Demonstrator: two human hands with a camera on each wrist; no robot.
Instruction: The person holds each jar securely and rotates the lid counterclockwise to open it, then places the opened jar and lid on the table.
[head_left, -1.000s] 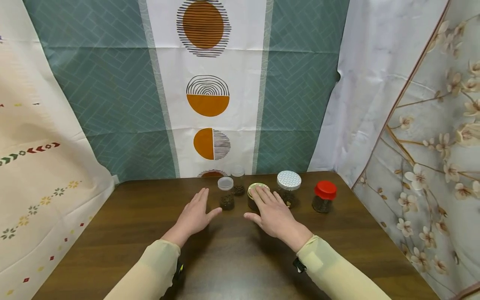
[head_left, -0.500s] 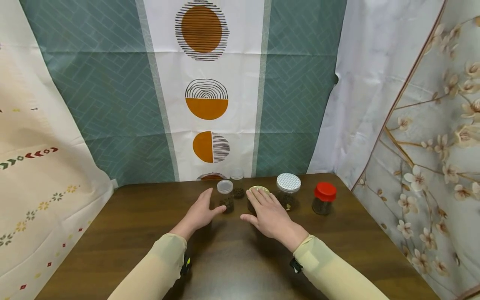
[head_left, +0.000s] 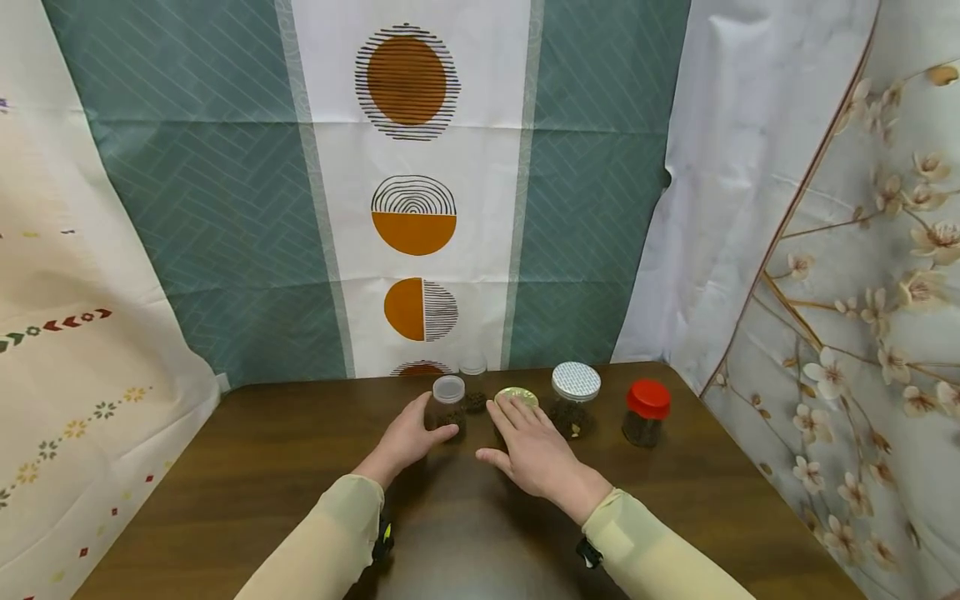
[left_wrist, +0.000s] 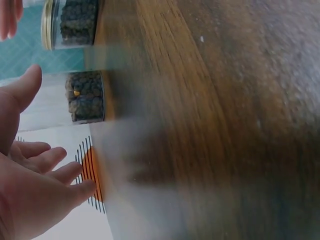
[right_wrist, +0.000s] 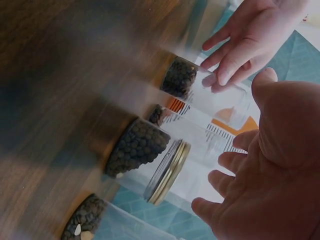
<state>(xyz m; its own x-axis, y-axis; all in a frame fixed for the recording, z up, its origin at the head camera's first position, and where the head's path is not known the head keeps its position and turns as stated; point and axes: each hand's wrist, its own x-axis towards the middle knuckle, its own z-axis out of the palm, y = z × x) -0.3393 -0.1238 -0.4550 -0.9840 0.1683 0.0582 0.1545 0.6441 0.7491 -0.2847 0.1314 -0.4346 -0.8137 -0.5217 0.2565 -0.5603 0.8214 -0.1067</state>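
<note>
My left hand [head_left: 405, 437] is beside a clear jar with a whitish lid [head_left: 449, 390], its thumb and fingers spread to either side. Dark pellet-like pieces fill the lower part of that jar [left_wrist: 86, 100], seen close up in the left wrist view. Palm down and fingers extended, my right hand [head_left: 536, 458] reaches toward a shorter jar with a gold lid [head_left: 517, 395], overlapping its lid in the head view. The right wrist view shows a gap between these fingers and the gold-lidded jar [right_wrist: 137, 147], which holds dark round pieces.
Another clear jar [head_left: 475, 402] stands just behind the whitish-lidded one. To the right are a larger jar with a silvery patterned lid [head_left: 576, 382] and a red-lidded jar [head_left: 648, 402]. The brown wooden table [head_left: 300, 450] ends at hanging patterned cloths [head_left: 225, 250].
My left hand has moved right and closer to the whitish-lidded jar. The right hand has shifted slightly left. The whole head view has tilted up a little; the jars stay in place.
</note>
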